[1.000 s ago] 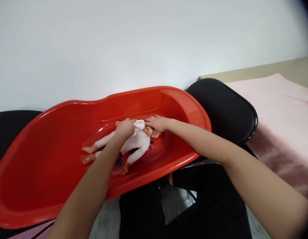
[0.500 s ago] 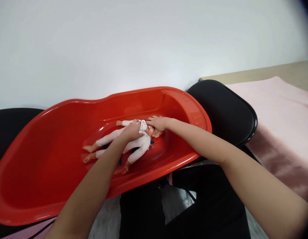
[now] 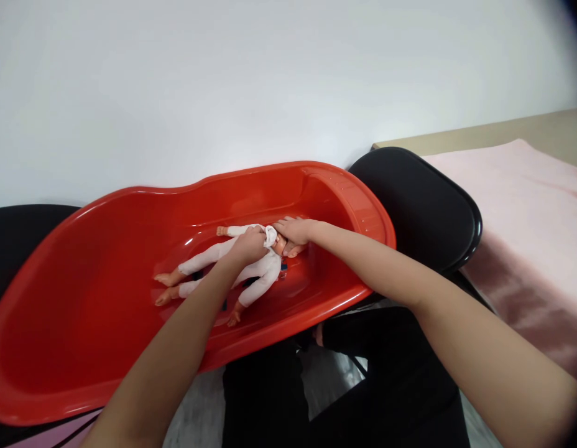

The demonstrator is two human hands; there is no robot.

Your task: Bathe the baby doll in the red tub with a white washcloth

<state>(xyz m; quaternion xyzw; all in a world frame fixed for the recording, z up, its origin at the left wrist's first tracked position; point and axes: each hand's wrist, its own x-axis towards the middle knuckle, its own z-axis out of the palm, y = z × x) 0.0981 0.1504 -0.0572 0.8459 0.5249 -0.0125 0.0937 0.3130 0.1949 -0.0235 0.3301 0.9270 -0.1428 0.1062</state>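
Doll: a small doll (image 3: 251,270) in a white suit lies on its back on the floor of the tub, head toward the right end, bare feet toward the left, one arm out toward the near wall.
Cloth: a small white cloth (image 3: 270,235) sits bunched at the doll's head, between the two hands.
Left hand: the left hand (image 3: 249,244) rests on the doll's upper chest, fingers curled down over the cloth; how firmly it pinches the cloth cannot be told from here.
Right hand: the right hand (image 3: 295,231) lies flat-fingered over the doll's head, covering most of the face, thumb tucked below; it presses on the head rather than closing around it.
Tub: a glossy red plastic tub (image 3: 106,298) with a curved rim stretches across the frame, tilted down to the left, its right end propped on the chair.
Chair: a black padded chair (image 3: 423,211) stands just right of the tub, touching its rim.
Towel: a pink towel (image 3: 535,236) covers the surface beyond the chair, at far right.
Wall: a plain white wall (image 3: 270,81) fills the background.
Person: dark-trousered legs (image 3: 386,373) show below the tub's near edge.
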